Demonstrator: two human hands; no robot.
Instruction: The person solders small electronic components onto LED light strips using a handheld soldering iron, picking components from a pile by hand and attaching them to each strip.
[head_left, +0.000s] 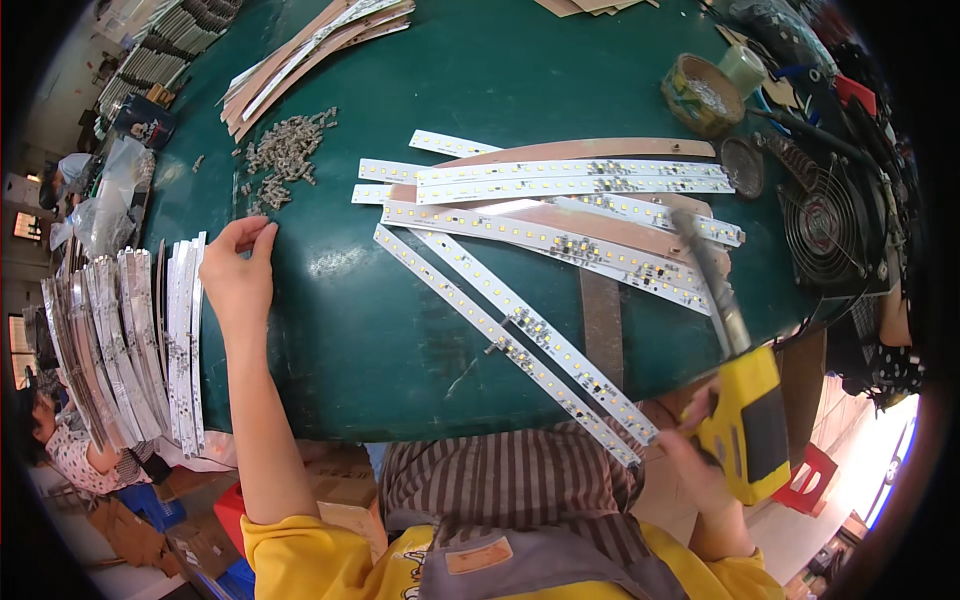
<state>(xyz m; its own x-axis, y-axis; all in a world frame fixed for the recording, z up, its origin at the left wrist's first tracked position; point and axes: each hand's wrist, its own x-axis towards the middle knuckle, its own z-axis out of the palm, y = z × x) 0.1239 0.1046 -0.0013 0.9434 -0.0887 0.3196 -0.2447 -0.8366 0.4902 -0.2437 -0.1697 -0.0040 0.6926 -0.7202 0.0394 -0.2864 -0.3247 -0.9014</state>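
Note:
My left hand (238, 275) is over the left part of the green table, thumb and fingertips pinched together. Whatever it pinches is too small to make out. Just beyond its fingertips lies a pile of small metallic connectors (285, 150). My right hand (700, 475) grips a yellow and black soldering gun (745, 425), whose long metal barrel (712, 285) points away from me and is blurred. Beside that hand, two white LED strip boards (535, 335) lie slanted, their near ends over the table edge. A small dark part (497, 345) sits on the nearer one.
More LED boards (575, 180) overlap beyond these. Stacked boards (125, 345) stand at the left; another bundle (310, 55) lies at the back. On the right are a round tub (700, 95) and a black fan (825, 220). A person (80, 450) sits at far left.

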